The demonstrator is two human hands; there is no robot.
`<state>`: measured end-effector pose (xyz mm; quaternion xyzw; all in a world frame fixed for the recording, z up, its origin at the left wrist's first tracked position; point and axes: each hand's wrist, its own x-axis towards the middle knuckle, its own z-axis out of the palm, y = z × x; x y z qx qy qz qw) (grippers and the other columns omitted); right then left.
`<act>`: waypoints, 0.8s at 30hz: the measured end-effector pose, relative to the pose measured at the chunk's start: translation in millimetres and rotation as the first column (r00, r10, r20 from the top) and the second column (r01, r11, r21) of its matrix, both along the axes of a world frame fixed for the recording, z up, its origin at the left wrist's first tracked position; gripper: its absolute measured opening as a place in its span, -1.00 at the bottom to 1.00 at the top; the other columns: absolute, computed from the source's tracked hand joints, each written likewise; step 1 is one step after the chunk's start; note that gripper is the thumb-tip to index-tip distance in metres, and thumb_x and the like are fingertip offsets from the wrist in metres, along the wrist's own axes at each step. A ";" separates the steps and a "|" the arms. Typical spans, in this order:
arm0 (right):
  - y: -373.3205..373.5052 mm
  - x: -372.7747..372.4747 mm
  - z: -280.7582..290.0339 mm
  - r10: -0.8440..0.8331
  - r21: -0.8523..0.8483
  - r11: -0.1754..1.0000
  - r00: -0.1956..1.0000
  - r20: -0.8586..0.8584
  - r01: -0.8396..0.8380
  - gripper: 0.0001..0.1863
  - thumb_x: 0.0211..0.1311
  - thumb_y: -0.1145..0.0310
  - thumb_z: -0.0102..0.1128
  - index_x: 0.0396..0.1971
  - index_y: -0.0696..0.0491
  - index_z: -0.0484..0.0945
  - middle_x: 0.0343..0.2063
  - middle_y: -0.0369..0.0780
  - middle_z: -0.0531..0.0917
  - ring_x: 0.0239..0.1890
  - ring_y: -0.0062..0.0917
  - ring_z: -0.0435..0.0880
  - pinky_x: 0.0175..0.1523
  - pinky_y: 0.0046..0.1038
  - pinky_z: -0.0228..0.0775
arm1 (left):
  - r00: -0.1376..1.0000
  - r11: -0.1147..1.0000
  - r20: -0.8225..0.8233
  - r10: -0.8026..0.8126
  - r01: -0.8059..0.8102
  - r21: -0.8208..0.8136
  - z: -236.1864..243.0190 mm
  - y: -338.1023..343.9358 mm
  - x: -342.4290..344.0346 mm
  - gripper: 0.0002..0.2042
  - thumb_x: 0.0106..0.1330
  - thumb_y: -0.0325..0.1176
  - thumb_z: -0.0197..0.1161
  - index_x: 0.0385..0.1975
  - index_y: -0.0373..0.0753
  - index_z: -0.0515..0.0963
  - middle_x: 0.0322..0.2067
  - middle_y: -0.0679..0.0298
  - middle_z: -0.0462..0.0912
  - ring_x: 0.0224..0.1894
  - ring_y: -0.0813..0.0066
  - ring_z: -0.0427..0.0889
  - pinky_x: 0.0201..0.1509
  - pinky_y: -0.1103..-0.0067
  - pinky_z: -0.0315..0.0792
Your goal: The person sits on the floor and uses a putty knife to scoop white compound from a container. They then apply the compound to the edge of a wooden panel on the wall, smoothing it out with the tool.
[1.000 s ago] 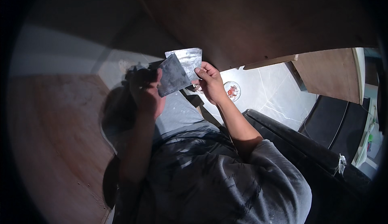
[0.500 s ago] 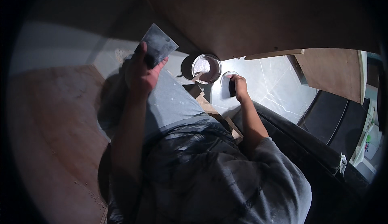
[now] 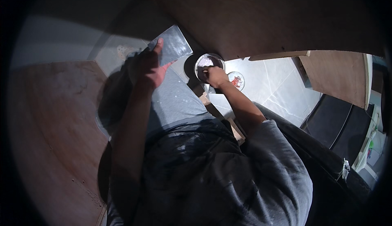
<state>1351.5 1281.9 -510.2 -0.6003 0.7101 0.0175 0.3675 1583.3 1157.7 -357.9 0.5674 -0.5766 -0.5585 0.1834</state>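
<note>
My left hand is closed around a thin square grey plate, held tilted with pale smears on its face. My right hand is closed at the near rim of a round metal can. What seems to be a light wooden stick shows at its fingers, mostly hidden by the hand. Pale, whitish paste lies inside the can. Just right of the can, a round white lid or dish with red paste on it rests on the floor, partly behind my right forearm.
A large brown curved panel overhangs the far side. Another reddish-brown panel stands at the left. A plywood piece and black padded parts are at the right, on or beside pale veined tiles. Wood strips lie beside my leg.
My right hand has moved left from over the round lid to the can, and no longer shows the dark object it held. The lid's red paste is now visible. The plate has shifted right.
</note>
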 end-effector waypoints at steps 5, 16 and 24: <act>31.4 -24.0 -51.1 -0.447 -0.051 0.874 0.840 0.308 0.483 -0.63 0.24 0.07 0.32 -0.24 0.12 0.64 -0.37 -0.05 0.71 -0.30 -0.26 0.71 -0.10 -0.35 0.51 | 0.772 0.818 -0.380 0.510 -0.296 0.494 -1.2 -0.1 -47.8 -0.36 0.41 -0.12 0.22 0.33 -0.37 0.17 0.43 0.05 0.03 0.36 0.16 0.26 0.22 0.11 0.49; 38.9 -20.4 -10.3 -0.563 -0.186 0.793 0.815 0.140 0.580 -0.67 0.28 0.17 0.12 -0.18 0.10 0.66 -0.31 0.04 0.71 -0.19 -0.10 0.71 -0.04 -0.19 0.53 | 0.840 0.774 -0.278 0.466 -0.235 0.588 -41.8 -5.5 -66.7 -0.72 0.50 -0.35 0.05 0.12 -0.30 0.35 0.04 0.18 0.52 0.01 0.27 0.61 0.04 0.22 0.66; 41.4 -18.2 -68.1 -0.609 -0.158 0.750 0.764 0.211 0.642 -0.66 0.29 0.17 0.16 -0.24 0.17 0.69 -0.35 -0.01 0.74 -0.26 -0.12 0.73 -0.07 -0.23 0.53 | 0.939 0.837 -0.195 0.282 -0.141 0.528 -48.6 -4.6 -66.7 -0.75 0.50 -0.37 0.02 0.12 -0.19 0.39 0.00 0.24 0.56 -0.01 0.32 0.62 0.00 0.29 0.65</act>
